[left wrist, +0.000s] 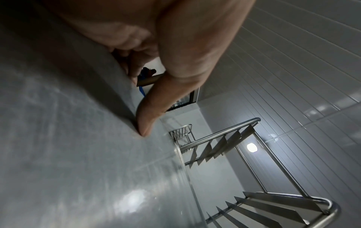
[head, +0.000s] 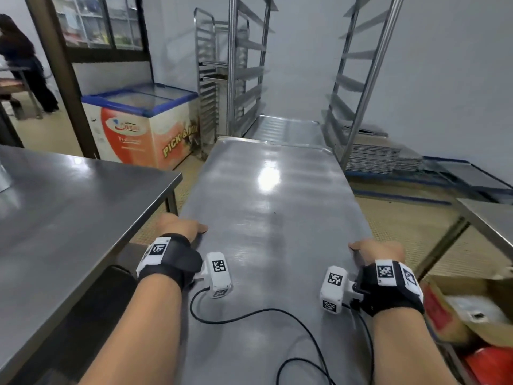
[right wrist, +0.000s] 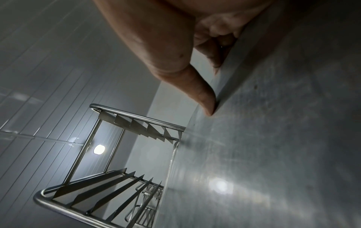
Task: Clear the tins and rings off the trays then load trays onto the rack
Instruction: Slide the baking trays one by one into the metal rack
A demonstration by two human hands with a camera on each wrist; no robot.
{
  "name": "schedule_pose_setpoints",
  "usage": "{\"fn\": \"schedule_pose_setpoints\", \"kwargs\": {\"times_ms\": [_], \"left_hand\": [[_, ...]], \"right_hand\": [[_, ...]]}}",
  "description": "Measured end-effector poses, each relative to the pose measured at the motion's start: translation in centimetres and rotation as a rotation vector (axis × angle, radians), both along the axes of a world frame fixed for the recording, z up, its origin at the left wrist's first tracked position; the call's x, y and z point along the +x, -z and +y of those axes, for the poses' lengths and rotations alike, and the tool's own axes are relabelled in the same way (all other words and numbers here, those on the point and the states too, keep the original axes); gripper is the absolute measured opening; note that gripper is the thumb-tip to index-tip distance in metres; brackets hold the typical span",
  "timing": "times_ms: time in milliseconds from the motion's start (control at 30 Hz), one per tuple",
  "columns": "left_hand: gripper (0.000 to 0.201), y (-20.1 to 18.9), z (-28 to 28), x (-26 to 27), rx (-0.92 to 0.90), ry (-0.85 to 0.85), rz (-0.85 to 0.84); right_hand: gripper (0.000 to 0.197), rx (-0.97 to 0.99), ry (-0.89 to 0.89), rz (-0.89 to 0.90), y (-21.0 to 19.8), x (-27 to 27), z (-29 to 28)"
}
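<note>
A long steel tray (head: 266, 207) is held level in the air between both hands, its far end pointing at the open rack (head: 358, 79) ahead. The left hand (head: 180, 226) grips the tray's left rim near the near end: in the left wrist view the thumb (left wrist: 154, 108) lies on the top face with its tip at the raised lip, and the other fingers (left wrist: 134, 66) curl under the edge. The right hand (head: 380, 251) grips the opposite rim the same way, its thumb (right wrist: 197, 86) pressed onto the top beside the lip and the remaining fingers (right wrist: 213, 50) wrapped below. The tray's surface is bare and shiny.

A second tray (head: 286, 129) sits at a low level of the rack, just beyond the carried tray's far end; whether the two touch cannot be told. The undersides of both hands are hidden from the head view. The near end of the tray is cut off at the bottom of the frame. A table (head: 69, 195) stands to the left, and flat trays are stacked on the floor (head: 374, 159) by the rack.
</note>
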State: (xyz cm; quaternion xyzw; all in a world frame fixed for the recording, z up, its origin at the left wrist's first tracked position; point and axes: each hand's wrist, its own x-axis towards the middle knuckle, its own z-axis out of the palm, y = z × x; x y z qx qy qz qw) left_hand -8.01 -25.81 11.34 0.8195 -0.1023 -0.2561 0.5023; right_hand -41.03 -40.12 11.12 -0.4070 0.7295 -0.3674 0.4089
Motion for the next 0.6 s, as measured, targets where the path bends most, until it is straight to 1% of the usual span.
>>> {"fn": "schedule_pose_setpoints", "kwargs": {"times_ms": [67, 167, 300, 433, 533, 600], "left_hand": [[0.049, -0.4, -2.3, 0.2, -0.040, 0.007, -0.008], [0.065, -0.7, -5.6, 1.0, -0.087, 0.037, -0.045], [0.057, -1.5, -9.9, 2.4, -0.080, 0.076, -0.101], [0.051, -1.7, -14.8, 4.6, -0.052, 0.137, -0.095], [0.049, -1.4, -18.2, 6.4, -0.031, 0.161, -0.106], [0.049, -1.3, -20.3, 7.4, -0.019, 0.144, -0.112]], "right_hand": [[0.050, -0.019, 0.008, 0.015, -0.4, -0.2, -1.6], [0.049, -0.033, -0.015, 0.000, -1.1, -0.1, -4.2], [0.049, -0.029, 0.008, -0.003, -1.7, 0.7, -7.9], [0.044, -0.072, -0.045, 0.104, -1.8, 2.6, -11.9], [0.043, -0.070, -0.048, 0.131, -1.6, 4.3, -14.8], [0.042, -0.056, -0.047, 0.137, -1.3, 5.3, -16.6]]}}
